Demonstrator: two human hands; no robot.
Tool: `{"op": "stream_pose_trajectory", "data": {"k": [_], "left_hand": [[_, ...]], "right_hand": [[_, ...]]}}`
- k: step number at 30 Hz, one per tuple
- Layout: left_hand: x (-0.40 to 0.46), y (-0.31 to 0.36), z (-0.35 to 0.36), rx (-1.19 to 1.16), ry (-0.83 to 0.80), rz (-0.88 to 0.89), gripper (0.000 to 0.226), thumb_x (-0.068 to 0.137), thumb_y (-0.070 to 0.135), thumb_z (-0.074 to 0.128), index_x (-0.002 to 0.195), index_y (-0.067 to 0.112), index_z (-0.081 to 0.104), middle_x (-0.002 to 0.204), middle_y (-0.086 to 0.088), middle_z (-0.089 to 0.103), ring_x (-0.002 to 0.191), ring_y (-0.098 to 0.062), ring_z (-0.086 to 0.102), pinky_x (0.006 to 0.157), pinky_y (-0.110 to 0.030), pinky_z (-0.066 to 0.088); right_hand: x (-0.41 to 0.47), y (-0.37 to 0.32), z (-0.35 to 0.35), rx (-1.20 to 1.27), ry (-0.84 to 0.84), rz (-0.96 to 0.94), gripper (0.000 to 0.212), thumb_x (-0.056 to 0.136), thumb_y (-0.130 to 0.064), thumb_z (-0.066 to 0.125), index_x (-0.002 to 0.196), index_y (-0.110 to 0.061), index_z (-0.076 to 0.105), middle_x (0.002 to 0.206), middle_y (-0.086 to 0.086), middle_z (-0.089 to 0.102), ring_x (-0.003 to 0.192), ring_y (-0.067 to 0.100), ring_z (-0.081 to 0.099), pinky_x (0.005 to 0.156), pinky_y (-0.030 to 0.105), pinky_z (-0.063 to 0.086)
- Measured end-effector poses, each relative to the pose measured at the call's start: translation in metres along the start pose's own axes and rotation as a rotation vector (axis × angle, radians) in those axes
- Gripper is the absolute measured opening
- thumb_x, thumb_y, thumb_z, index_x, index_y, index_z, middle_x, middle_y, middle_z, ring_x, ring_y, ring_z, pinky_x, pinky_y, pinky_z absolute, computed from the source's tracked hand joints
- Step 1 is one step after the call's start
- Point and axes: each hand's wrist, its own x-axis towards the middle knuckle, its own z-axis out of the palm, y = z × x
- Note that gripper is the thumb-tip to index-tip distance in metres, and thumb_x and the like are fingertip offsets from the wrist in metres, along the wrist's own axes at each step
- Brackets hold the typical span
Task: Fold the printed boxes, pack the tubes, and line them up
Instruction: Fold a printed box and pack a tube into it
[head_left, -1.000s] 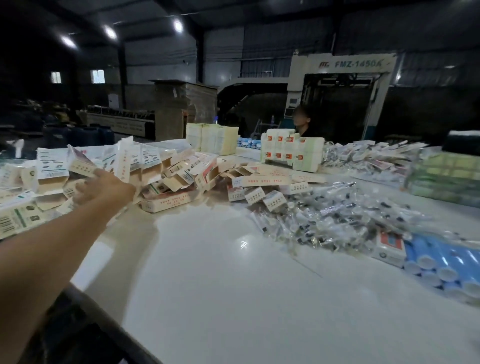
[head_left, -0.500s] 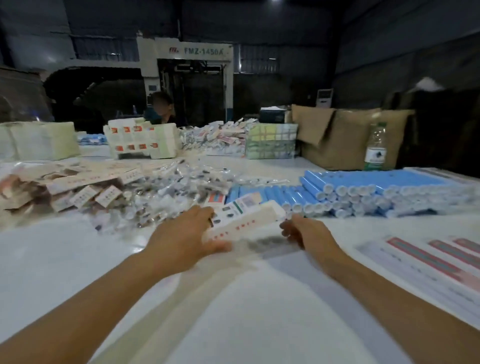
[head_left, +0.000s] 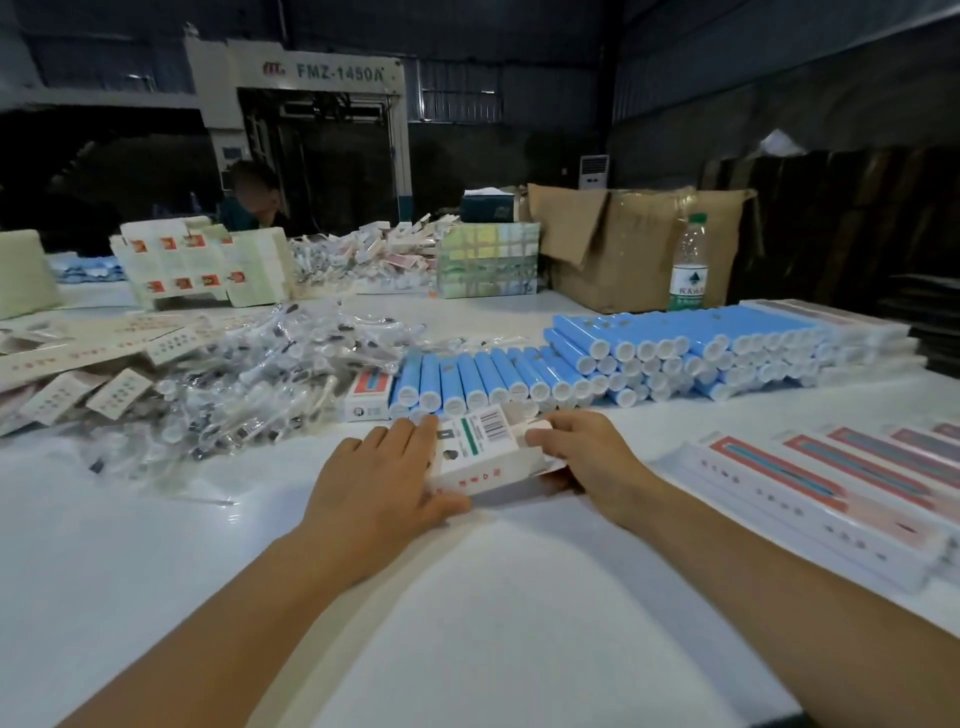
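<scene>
tubes (head_left: 649, 358) behind box (head_left: 480, 447) — table (head_left: 467, 597)

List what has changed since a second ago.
The left hand, which was reaching into the heap of boxes at far left, has come back to the middle of the table. The right hand has come into view. Both now grip one printed box, drawn nearer than half a second ago. The blue tubes and packed boxes lie as before.
</scene>
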Motion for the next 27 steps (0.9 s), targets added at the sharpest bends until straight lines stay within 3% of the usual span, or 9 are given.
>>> {"op": "stream_pose_trajectory", "data": {"k": [2,4,9,11,13,18,21,24,27], "left_hand": [[0.001,0.005,-0.001,-0.005,-0.005,-0.004,0.086,0.081,0.077,0.026,0.147,0.022,0.015,0.142,0.006,0.035,0.121,-0.015,0.040,0.089,-0.029,0.033],[0.001,0.008,-0.004,0.003,0.023,0.015,0.078,0.084,0.073,0.025,0.143,0.022,0.020,0.137,0.007,0.038,0.116,-0.014,0.042,0.082,-0.027,0.031],[-0.004,0.013,-0.010,0.053,0.027,0.023,0.064,0.089,0.067,0.022,0.137,0.025,0.027,0.127,0.010,0.043,0.108,-0.012,0.045,0.074,-0.025,0.023],[-0.006,0.013,-0.010,0.070,0.027,0.019,0.061,0.090,0.066,0.020,0.134,0.026,0.029,0.125,0.010,0.044,0.107,-0.012,0.045,0.075,-0.025,0.025],[-0.007,0.013,-0.008,0.069,0.026,0.013,0.061,0.090,0.066,0.020,0.134,0.025,0.029,0.126,0.010,0.044,0.109,-0.013,0.045,0.079,-0.025,0.029],[-0.003,0.017,-0.003,0.058,0.001,0.014,0.066,0.090,0.068,0.023,0.136,0.022,0.025,0.126,0.007,0.042,0.110,-0.015,0.043,0.085,-0.028,0.031],[0.001,0.016,0.001,0.036,-0.036,0.010,0.069,0.087,0.073,0.025,0.134,0.022,0.026,0.123,0.007,0.041,0.108,-0.016,0.041,0.082,-0.029,0.028],[0.008,0.014,0.003,0.010,-0.079,-0.010,0.072,0.086,0.074,0.028,0.135,0.022,0.027,0.125,0.005,0.041,0.109,-0.017,0.040,0.082,-0.031,0.027],[0.014,0.014,0.005,0.014,-0.130,-0.025,0.076,0.085,0.075,0.030,0.138,0.020,0.026,0.132,0.003,0.040,0.114,-0.019,0.039,0.093,-0.035,0.030]], "right_hand": [[-0.002,-0.002,0.001,-0.009,0.000,0.002,0.012,0.088,-0.006,0.060,0.081,-0.010,0.070,0.088,0.008,0.073,0.070,0.024,0.063,0.055,0.032,0.053],[-0.004,-0.003,0.000,-0.016,0.000,-0.004,0.012,0.089,-0.007,0.059,0.082,-0.009,0.069,0.083,0.006,0.074,0.061,0.018,0.062,0.049,0.027,0.051],[-0.010,-0.007,0.002,-0.107,0.019,0.017,0.025,0.095,-0.026,0.052,0.083,-0.013,0.069,0.067,0.007,0.072,0.044,0.011,0.055,0.036,0.014,0.031],[-0.003,-0.012,0.001,-0.248,0.098,-0.020,0.031,0.095,-0.031,0.051,0.085,-0.007,0.069,0.069,0.008,0.068,0.051,0.014,0.053,0.037,0.016,0.034],[0.012,-0.023,-0.004,-0.414,0.172,-0.102,0.028,0.093,-0.022,0.053,0.087,0.001,0.066,0.073,0.007,0.065,0.056,0.013,0.052,0.043,0.017,0.040],[0.074,-0.058,-0.014,-0.938,0.296,-0.242,0.018,0.091,-0.008,0.043,0.077,-0.005,0.055,0.085,0.009,0.061,0.077,0.024,0.050,0.063,0.030,0.039],[0.113,-0.070,-0.015,-1.334,0.316,-0.275,0.014,0.091,-0.006,0.044,0.100,-0.008,0.055,0.112,0.015,0.053,0.098,0.030,0.050,0.074,0.032,0.040],[0.144,-0.072,-0.014,-1.614,0.332,-0.136,0.031,0.093,-0.014,0.048,0.123,-0.006,0.051,0.128,0.015,0.046,0.118,0.030,0.044,0.092,0.038,0.042],[0.160,-0.072,-0.008,-1.732,0.351,0.069,0.037,0.092,-0.024,0.054,0.128,-0.013,0.052,0.135,0.014,0.044,0.121,0.031,0.041,0.084,0.039,0.041]]}}
